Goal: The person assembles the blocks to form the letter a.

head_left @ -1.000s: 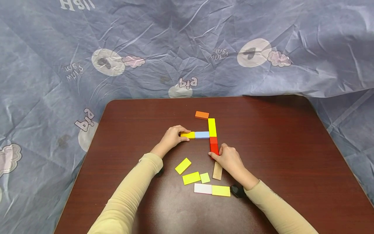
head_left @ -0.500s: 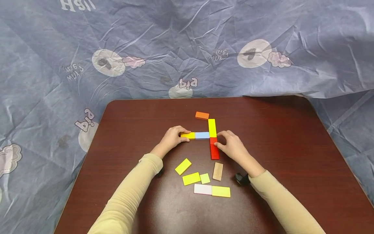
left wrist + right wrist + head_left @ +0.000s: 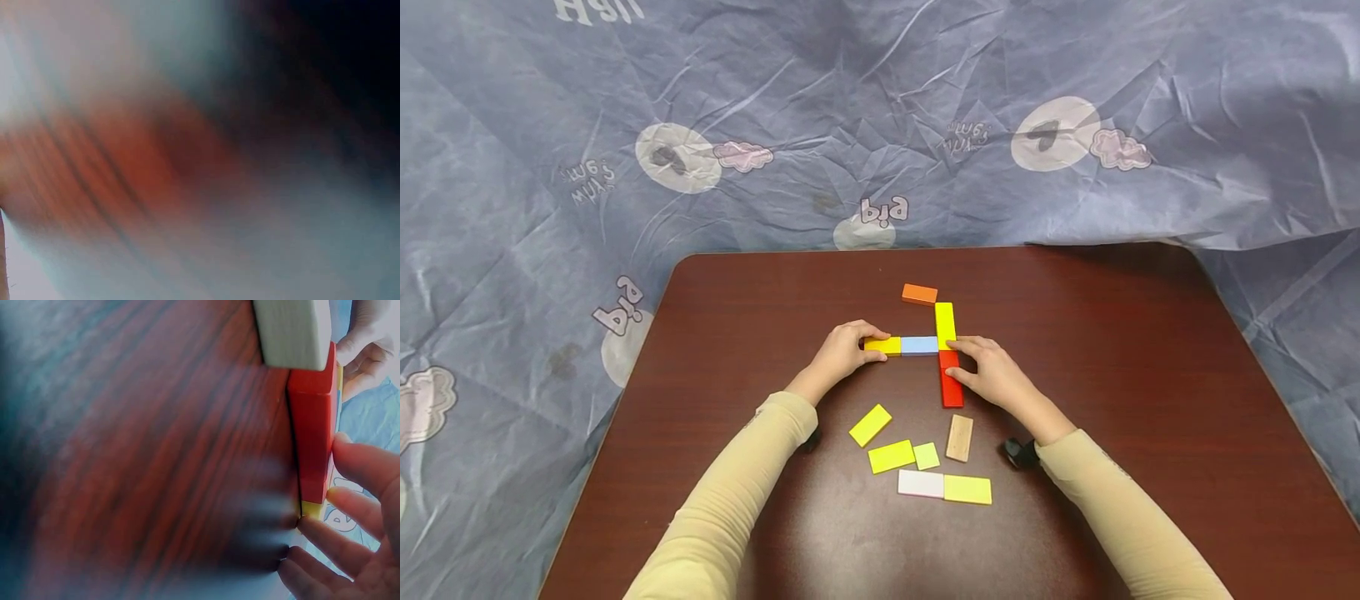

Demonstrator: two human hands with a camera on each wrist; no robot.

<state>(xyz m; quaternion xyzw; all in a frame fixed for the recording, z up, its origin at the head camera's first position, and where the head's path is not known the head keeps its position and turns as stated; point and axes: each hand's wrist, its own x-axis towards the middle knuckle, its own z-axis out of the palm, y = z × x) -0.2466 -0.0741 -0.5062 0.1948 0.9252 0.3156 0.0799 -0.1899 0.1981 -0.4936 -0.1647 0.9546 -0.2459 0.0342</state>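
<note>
My left hand point(image 3: 842, 354) pinches the left end of a yellow block point(image 3: 891, 345), thumb and fingers on opposite sides. A light blue block point(image 3: 919, 345) touches that block's right end and meets a line of blocks running front to back. In this line a yellow block point(image 3: 944, 321) lies behind a red stretch point(image 3: 952, 392), which has a seam across it. My right hand point(image 3: 1000, 375) touches the line from the right. In the right wrist view the thumb point(image 3: 365, 464) rests on the red and the other fingers reach along the yellow end. The left wrist view is too blurred to read.
An orange block point(image 3: 919, 293) lies behind the row. In front are a wooden block point(image 3: 959, 438), two yellow blocks point(image 3: 870, 426), a small pale green square point(image 3: 927, 456), and a white block point(image 3: 921, 483) against another yellow block point(image 3: 967, 489). A patterned sheet point(image 3: 775, 125) hangs behind the table point(image 3: 1105, 333).
My right hand has moved away from me along the red stretch to its seam with the yellow block, uncovering the wooden block. The left hand keeps its place.
</note>
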